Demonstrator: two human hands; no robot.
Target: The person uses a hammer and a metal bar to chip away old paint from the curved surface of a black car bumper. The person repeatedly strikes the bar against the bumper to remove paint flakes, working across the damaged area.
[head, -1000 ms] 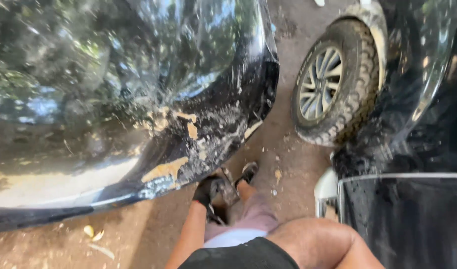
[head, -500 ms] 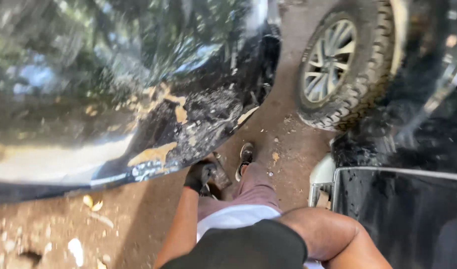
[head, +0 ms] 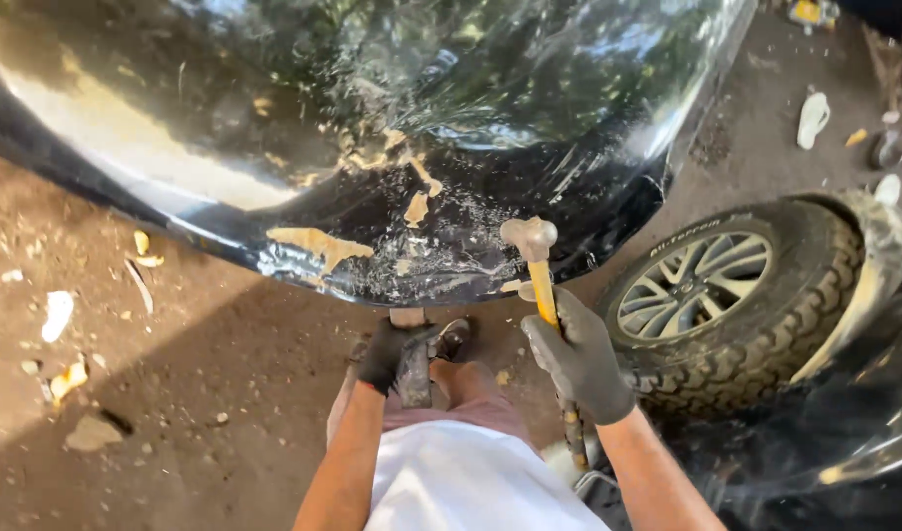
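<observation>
A glossy black car body panel (head: 392, 128) fills the top of the view, with scratched paint and tan filler patches (head: 318, 244) along its lower edge. My right hand (head: 579, 356), in a dark glove, grips a hammer (head: 538, 258) with a yellow handle; its round metal head stands just in front of the damaged edge. My left hand (head: 387, 352), also gloved, holds a dark metal block (head: 414, 369) under the panel's rim. My legs and white shorts (head: 471, 482) show below.
A car wheel with a knobbly tyre (head: 726, 295) stands close on the right, under another dark vehicle's wing (head: 864, 295). The ground (head: 176, 393) is brown dirt strewn with scraps, stones and a pale sandal (head: 813, 118) at upper right.
My right hand has come into view holding the hammer up at the panel's edge. The view has swung, so the wheel now lies lower on the right.
</observation>
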